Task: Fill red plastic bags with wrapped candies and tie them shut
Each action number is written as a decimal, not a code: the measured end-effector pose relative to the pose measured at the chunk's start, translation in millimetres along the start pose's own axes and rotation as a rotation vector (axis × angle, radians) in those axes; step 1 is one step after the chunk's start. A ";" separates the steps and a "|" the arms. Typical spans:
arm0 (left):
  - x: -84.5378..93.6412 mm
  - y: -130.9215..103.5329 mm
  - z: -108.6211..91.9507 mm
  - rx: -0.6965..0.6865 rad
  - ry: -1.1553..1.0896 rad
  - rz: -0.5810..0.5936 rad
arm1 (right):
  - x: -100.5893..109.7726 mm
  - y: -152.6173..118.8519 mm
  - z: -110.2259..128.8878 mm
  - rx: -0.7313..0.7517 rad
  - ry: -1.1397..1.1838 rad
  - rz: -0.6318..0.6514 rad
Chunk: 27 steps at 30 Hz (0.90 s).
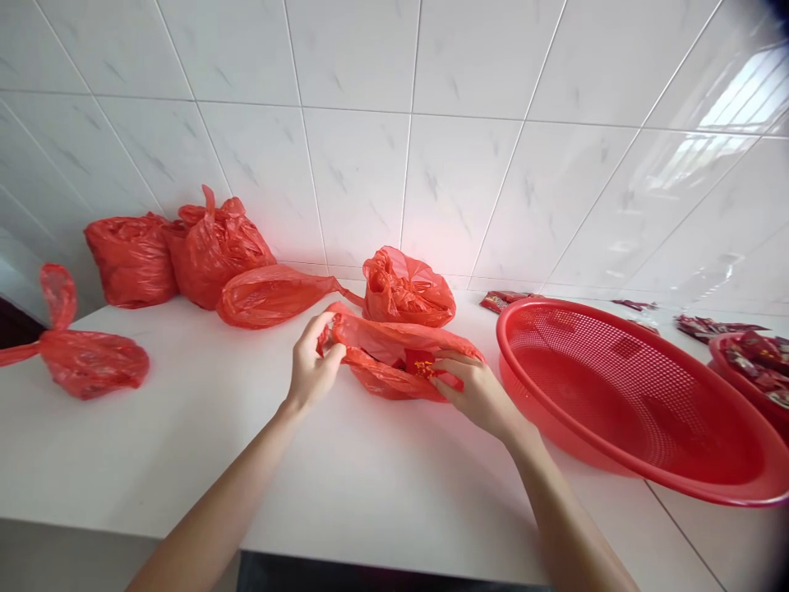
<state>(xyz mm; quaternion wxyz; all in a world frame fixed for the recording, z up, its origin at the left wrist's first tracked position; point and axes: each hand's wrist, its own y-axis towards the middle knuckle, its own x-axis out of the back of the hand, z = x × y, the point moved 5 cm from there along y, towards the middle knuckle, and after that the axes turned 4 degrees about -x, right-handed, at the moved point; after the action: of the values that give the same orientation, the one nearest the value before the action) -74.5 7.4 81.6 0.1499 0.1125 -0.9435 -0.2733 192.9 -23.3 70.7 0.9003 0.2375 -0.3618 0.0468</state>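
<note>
A red plastic bag point(385, 382) lies on the white counter in front of me, its mouth spread wide toward me. My left hand point(313, 362) pinches the bag's left rim between thumb and fingers. At the right end of the mouth, my right hand point(474, 386) has its fingers closed on a small red packet point(419, 363) with yellow print. The back of that hand is close to the bag's right edge. Dark contents show only in part inside the bag. Just behind it stands another bunched red bag point(407, 288).
On the right stands a large red mesh basket point(585, 395), with red packets point(505, 301) behind it. A red basin point(758, 374) of packets sits at the far right. Filled red bags point(213, 247), a puffed bag point(271, 296) and a knotted bag point(92, 362) are on the left. A tiled wall point(357, 164) rises behind.
</note>
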 end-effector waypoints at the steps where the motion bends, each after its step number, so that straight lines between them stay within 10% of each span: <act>1: 5.1 0.8 -0.6 -0.004 -0.009 -0.049 | 4.4 -0.1 3.3 0.051 -0.045 -0.039; 8: 9.0 2.1 6.2 -0.035 0.024 -0.082 | 13.3 -1.4 8.4 0.088 -0.283 -0.377; 18: -10.1 -0.9 4.2 -0.219 0.257 0.150 | -24.5 -0.1 -15.1 -0.197 -0.525 -0.146; 27: 12.7 14.6 -10.9 -0.312 0.344 0.021 | 7.0 6.6 10.6 -0.198 0.528 -0.379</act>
<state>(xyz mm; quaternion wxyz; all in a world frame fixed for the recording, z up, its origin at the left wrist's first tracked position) -84.4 10.5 101.1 0.3272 0.1228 -0.8515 -0.3910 189.7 -22.9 84.7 0.9742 0.1918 -0.0684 -0.0971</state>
